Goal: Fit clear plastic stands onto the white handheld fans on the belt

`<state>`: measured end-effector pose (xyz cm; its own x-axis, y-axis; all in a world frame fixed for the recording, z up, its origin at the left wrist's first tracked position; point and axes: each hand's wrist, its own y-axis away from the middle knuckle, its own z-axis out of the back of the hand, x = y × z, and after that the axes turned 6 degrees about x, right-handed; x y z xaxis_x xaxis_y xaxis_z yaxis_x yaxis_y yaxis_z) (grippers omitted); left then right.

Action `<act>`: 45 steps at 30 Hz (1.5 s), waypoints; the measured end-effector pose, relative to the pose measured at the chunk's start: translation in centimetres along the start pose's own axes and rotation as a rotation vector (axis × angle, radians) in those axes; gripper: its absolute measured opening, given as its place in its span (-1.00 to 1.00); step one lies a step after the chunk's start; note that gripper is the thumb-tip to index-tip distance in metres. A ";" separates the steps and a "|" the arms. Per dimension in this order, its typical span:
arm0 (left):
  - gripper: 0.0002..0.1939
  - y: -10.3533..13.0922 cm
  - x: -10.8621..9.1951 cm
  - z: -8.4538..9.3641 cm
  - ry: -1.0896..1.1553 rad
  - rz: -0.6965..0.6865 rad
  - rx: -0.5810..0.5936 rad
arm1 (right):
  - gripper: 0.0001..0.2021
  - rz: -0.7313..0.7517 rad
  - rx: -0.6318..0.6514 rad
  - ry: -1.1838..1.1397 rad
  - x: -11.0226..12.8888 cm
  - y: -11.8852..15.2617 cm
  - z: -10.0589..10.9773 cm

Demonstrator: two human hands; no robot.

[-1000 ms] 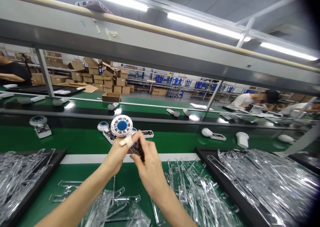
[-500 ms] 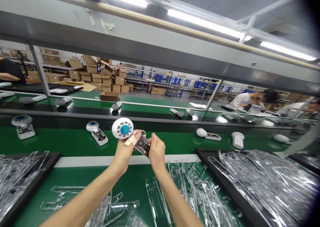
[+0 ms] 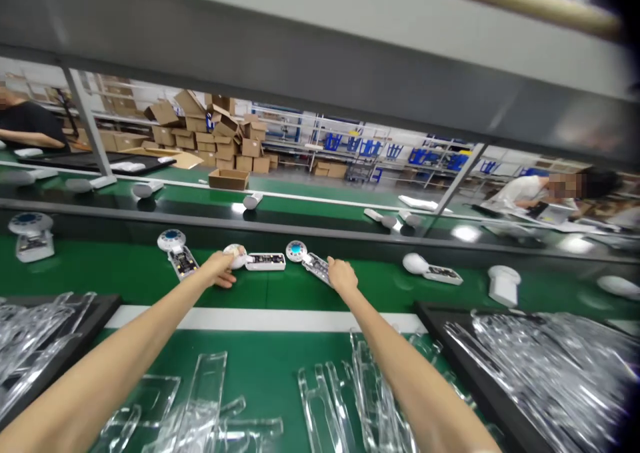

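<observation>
Left hand [image 3: 220,271] is set against the round head of a white unit [image 3: 266,262] on the green belt [image 3: 280,294]; whether it is gripped cannot be told. Just right, a blue-centred unit [image 3: 317,268] is pinched at its near end by the right hand [image 3: 343,276].

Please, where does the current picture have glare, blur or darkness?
Head view: lamp reflections make white glare on the black strip; clear plastic pieces in the right-side tray glint and look smeared; the far right edge falls dark; the right hand and its white device look slightly soft.
</observation>
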<state>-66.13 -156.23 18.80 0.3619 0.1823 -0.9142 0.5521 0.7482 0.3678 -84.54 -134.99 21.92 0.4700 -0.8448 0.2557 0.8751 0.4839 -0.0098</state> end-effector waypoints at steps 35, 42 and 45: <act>-0.44 17.2 -4.5 -5.3 0.452 -0.496 0.191 | -0.47 0.368 0.022 -0.544 3.0 19.1 3.4; -0.41 17.6 -4.6 -5.6 0.439 -0.516 0.182 | -0.50 0.435 -0.203 -0.411 4.2 18.9 0.9; -0.40 17.5 -4.8 -5.4 0.496 -0.519 0.157 | -0.42 0.458 -0.109 -0.466 3.7 18.7 -0.3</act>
<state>-62.25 -140.54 28.77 -0.3371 0.1243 -0.9332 0.6750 0.7229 -0.1476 -66.39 -129.11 22.37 0.7198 -0.3601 0.5935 0.6168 0.7241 -0.3087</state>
